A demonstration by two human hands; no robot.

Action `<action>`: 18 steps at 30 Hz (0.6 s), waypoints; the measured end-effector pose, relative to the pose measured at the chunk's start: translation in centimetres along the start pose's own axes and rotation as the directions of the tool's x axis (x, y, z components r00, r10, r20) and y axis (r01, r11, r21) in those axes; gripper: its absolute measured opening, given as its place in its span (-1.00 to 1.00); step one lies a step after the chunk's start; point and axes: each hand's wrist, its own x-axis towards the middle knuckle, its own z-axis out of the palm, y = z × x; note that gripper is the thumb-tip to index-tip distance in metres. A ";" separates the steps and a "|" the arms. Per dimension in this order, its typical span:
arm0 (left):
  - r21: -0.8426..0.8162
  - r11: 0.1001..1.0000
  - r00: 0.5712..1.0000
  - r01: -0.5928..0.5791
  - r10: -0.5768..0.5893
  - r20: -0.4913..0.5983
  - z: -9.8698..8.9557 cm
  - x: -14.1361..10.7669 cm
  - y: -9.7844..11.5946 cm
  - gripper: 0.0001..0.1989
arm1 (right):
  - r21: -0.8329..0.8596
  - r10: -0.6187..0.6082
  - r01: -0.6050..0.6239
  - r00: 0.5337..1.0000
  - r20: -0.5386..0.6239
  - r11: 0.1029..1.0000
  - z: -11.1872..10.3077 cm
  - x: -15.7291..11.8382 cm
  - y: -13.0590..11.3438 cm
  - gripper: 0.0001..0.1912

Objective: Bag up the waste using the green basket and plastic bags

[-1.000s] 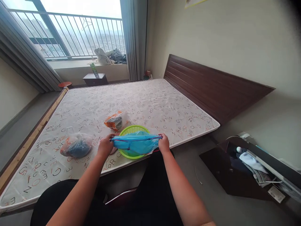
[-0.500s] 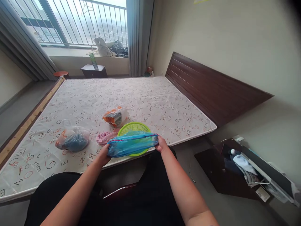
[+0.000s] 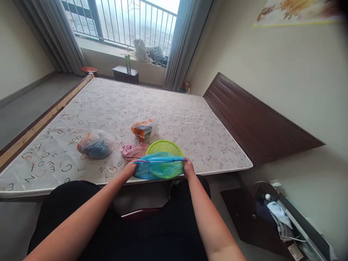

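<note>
Left hand (image 3: 129,169), right hand (image 3: 189,168) outstretched, blue bag (image 3: 146,170) between.

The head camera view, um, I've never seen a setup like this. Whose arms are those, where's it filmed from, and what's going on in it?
There is no machine here: the bare arms belong to the person wearing the camera on their head, which looks forward and down. The left hand and right hand hold the blue plastic by its two ends, stretched between them. Just behind it, partly covered from this view, is a green basket near the close edge of a letter-patterned mattress. Also on the mattress are a pink cloth, a clear bag with something blue inside, and an orange-and-clear bag.
</note>
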 end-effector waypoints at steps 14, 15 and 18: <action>-0.297 0.953 0.994 0.063 -0.035 0.100 -2.9 0.1 0.4 -0.55 | -0.084 -0.023 0.038 0.985 0.171 0.996 3.0 -5.6 1.5 -0.63; -0.288 0.955 0.993 0.069 -0.038 0.110 -2.9 -0.1 0.4 -0.56 | -0.079 -0.032 0.046 0.986 0.166 0.996 3.1 -5.5 1.4 -0.62; -0.233 0.970 0.985 0.069 -0.029 0.171 -2.8 -0.4 0.6 -0.62 | -0.077 -0.037 0.050 0.985 0.166 0.996 3.3 -5.3 1.2 -0.62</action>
